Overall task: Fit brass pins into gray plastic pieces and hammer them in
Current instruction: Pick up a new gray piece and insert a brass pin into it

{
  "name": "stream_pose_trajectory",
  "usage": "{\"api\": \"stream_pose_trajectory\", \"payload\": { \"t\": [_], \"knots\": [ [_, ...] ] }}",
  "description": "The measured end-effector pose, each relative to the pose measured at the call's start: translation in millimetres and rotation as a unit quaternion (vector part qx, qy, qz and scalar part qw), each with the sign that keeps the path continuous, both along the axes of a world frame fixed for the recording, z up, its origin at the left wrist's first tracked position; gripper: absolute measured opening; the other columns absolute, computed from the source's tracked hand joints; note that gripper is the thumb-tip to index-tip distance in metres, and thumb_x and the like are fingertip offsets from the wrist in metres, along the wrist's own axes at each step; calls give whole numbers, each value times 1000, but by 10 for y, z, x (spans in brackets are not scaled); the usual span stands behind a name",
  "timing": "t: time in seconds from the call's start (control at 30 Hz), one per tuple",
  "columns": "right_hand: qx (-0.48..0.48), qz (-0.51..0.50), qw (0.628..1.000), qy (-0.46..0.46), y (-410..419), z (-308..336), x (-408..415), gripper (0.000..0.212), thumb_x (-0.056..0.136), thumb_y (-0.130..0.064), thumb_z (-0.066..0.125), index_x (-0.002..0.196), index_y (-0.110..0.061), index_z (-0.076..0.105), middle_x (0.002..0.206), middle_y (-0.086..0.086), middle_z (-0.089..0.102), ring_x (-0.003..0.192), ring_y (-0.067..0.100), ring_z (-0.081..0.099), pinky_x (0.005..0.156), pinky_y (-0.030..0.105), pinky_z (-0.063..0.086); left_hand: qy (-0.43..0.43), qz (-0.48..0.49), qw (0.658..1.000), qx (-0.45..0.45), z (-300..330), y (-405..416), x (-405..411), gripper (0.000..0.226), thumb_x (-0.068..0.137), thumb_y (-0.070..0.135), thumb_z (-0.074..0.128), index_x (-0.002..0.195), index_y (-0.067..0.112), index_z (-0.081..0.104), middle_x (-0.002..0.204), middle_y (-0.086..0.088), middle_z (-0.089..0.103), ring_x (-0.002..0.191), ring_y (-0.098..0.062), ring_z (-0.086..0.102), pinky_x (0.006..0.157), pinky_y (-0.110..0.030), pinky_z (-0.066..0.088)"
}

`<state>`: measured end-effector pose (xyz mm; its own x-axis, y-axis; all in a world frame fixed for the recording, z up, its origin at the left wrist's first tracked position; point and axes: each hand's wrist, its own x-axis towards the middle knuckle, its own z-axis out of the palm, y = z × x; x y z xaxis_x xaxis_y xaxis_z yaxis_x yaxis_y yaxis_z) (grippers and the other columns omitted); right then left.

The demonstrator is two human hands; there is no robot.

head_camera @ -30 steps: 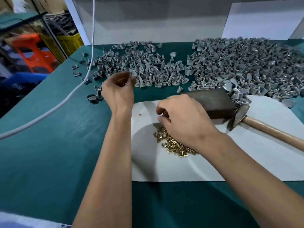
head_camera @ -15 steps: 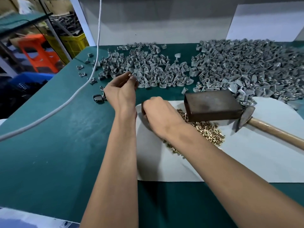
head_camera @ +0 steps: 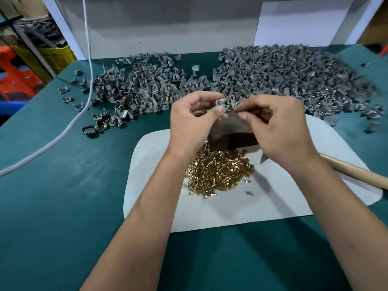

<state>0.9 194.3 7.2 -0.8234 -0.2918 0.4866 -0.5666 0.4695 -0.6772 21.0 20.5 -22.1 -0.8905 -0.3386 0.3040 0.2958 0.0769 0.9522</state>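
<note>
My left hand [head_camera: 189,122] pinches a small gray plastic piece [head_camera: 224,101] between thumb and fingers, raised above the table. My right hand [head_camera: 279,127] meets it from the right, its fingertips pinching a brass pin [head_camera: 234,107] at the piece. Below both hands a heap of brass pins [head_camera: 218,171] lies on a white mat [head_camera: 151,185]. A dark metal block [head_camera: 233,137] sits behind the heap, partly hidden by my hands. The hammer's wooden handle [head_camera: 361,173] runs off to the right; its head is mostly hidden under my right wrist.
Two large heaps of gray plastic pieces lie at the back, one on the left [head_camera: 134,89] and one on the right [head_camera: 294,74]. A white cord [head_camera: 63,131] crosses the green table [head_camera: 63,196] on the left. A white wall panel [head_camera: 168,24] closes the back.
My right hand has left the brass pin heap and risen to meet my left hand. Both hands now come together over the metal block, with the gray piece between them.
</note>
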Motion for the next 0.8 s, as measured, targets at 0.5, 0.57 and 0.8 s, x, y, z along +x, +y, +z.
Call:
{"api": "stream_pose_trajectory", "payload": {
  "t": [0.5, 0.57, 0.8],
  "knots": [
    [-67, 0, 996, 65, -5, -149, 41, 23, 82, -6, 79, 99, -15, 66, 89, -7, 73, 89, 2, 71, 84, 20, 56, -16, -151, 987, 54, -22, 2, 55, 36, 80, -11, 75, 115, -4, 71, 92, -14, 78, 79, -21, 75, 80, -30, 62],
    [-70, -1, 995, 67, -3, -146, 42, 22, 82, -5, 79, 98, -13, 66, 87, -6, 73, 88, 2, 71, 84, 22, 57, -19, -156, 986, 61, -23, -17, 56, 39, 80, -13, 74, 118, -6, 69, 94, -17, 77, 80, -23, 75, 82, -30, 62],
    [-84, 5, 994, 76, -6, -154, 59, 18, 84, -4, 77, 96, -12, 66, 88, -4, 72, 87, 7, 71, 81, 26, 58, -33, -170, 980, 94, -15, -14, 69, 37, 77, -10, 75, 113, -3, 72, 94, -18, 78, 81, -25, 76, 76, -27, 62]
  ]
}}
